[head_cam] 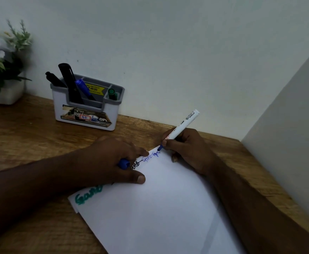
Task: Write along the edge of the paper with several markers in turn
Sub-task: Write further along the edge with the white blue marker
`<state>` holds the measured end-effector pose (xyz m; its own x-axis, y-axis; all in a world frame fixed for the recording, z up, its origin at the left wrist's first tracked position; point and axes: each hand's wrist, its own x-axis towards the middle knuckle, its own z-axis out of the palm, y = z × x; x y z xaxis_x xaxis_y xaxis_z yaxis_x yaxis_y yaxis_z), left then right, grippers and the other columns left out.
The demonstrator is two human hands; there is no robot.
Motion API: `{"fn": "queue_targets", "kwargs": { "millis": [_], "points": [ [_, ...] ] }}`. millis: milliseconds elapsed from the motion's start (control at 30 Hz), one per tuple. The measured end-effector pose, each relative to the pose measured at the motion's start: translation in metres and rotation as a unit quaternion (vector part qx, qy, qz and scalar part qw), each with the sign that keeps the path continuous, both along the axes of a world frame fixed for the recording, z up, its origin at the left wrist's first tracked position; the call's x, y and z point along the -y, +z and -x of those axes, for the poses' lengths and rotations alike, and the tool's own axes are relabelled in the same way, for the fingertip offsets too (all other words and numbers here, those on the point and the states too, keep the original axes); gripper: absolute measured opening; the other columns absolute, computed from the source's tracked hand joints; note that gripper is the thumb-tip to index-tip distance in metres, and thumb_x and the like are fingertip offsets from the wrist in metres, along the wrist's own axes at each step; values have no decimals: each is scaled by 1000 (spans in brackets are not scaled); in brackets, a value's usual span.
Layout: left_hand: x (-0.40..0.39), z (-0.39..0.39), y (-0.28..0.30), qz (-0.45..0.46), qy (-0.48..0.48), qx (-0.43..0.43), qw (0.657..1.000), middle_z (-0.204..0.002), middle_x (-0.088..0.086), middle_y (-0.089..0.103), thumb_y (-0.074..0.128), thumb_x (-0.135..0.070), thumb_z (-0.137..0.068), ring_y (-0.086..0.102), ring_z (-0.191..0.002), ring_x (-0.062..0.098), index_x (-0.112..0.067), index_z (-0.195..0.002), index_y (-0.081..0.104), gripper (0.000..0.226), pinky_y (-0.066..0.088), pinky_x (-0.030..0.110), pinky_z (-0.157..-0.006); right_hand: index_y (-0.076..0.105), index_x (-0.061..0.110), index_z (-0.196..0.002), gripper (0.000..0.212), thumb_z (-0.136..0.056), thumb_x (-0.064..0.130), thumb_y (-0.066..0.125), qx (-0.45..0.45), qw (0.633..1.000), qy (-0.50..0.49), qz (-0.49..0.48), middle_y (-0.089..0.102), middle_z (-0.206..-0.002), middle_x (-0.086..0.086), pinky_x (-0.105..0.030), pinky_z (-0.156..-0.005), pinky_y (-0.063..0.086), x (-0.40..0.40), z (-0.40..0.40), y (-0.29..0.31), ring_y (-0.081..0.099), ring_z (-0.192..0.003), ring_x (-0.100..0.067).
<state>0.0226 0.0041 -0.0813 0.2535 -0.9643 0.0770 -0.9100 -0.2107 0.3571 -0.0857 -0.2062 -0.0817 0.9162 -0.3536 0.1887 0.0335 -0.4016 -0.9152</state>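
Note:
A white sheet of paper (161, 208) lies slanted on the wooden desk. Along its upper left edge run green, black and blue handwriting. My right hand (188, 149) grips a white marker with a blue tip (184, 125), and the tip touches the paper near its far corner, at the end of the blue writing. My left hand (111, 160) rests flat on the paper's edge and holds a blue marker cap (124, 163) between its fingers. Part of the black writing is hidden under this hand.
A white and grey pen holder (87, 109) stands by the wall with black markers (69, 83), a blue pen (83, 88) and a green marker (111, 93) in it. A potted plant (1, 66) sits at far left. A wall panel (287, 143) borders the desk on the right.

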Motion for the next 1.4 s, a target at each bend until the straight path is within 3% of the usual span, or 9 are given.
{"fn": "queue_targets", "kwargs": {
  "millis": [167,300,467,633,733,800,933,1133,1400],
  "points": [
    [2,1,1,-8,3,7,1000,-135,-18,54,57,-72,-67,53,-115,8,-24,-58,49,49,42,38,-98,65,-6,-80,6,-85,-2,63,-10,1000,-3,7,62,-64,-4,-28,-45,46,1,1,0,55,-55,-16],
    [1,2,2,-14,3,6,1000,-138,-21,50,60,-65,-71,53,-116,9,-22,-59,50,45,43,38,-98,66,-7,-82,9,-85,2,67,-4,1000,-13,-4,61,-67,-10,-29,-45,48,-1,0,1,55,-56,-22],
    [1,-2,-2,13,-3,-6,1000,-123,-7,63,28,-96,-47,57,-109,14,-27,-54,45,71,47,41,-92,64,1,-72,15,-85,-6,60,-7,1000,-28,-13,59,-49,7,-26,-43,51,-2,2,5,52,-44,-7],
    [-1,-2,-1,6,-12,1,1000,-134,-18,55,27,-95,-47,55,-112,10,-23,-58,49,77,45,40,-95,63,-1,-74,14,-86,-6,59,-8,999,-29,-14,61,-49,8,-25,-44,52,-2,1,4,54,-43,-5],
    [1,-3,-2,11,-11,2,1000,-135,-21,54,24,-97,-45,55,-113,9,-20,-61,52,83,45,40,-95,65,0,-75,12,-86,-2,62,-6,999,-34,-14,63,-53,5,-24,-44,51,-1,-1,4,55,-44,-6],
    [0,-3,-3,13,-11,8,1000,-132,-17,57,30,-93,-49,55,-113,11,-23,-57,48,73,44,41,-95,67,-1,-77,9,-86,1,65,-4,999,-36,-11,64,-56,1,-25,-44,51,-1,-1,3,55,-44,-7],
    [0,-4,-6,37,-9,2,999,-124,-11,64,24,-98,-47,57,-109,12,-26,-53,44,75,45,41,-94,65,-12,-87,14,-84,1,67,2,999,-25,-20,63,-69,-13,-24,-45,51,-2,1,2,55,-48,-7],
    [0,-2,-2,15,-15,0,1000,-136,-27,50,20,-98,-45,54,-113,4,-19,-59,50,85,45,38,-96,65,-2,-75,9,-84,-4,63,-14,999,-49,-18,60,-49,6,-25,-43,52,0,1,4,53,-42,-5],
    [-1,-3,-3,23,-6,5,1000,-134,-22,54,29,-91,-49,54,-113,4,-21,-59,51,74,45,36,-96,71,4,-76,8,-83,5,68,-36,999,6,33,64,-68,-12,-26,-44,43,-5,3,2,52,-54,-18]
  ]
}}
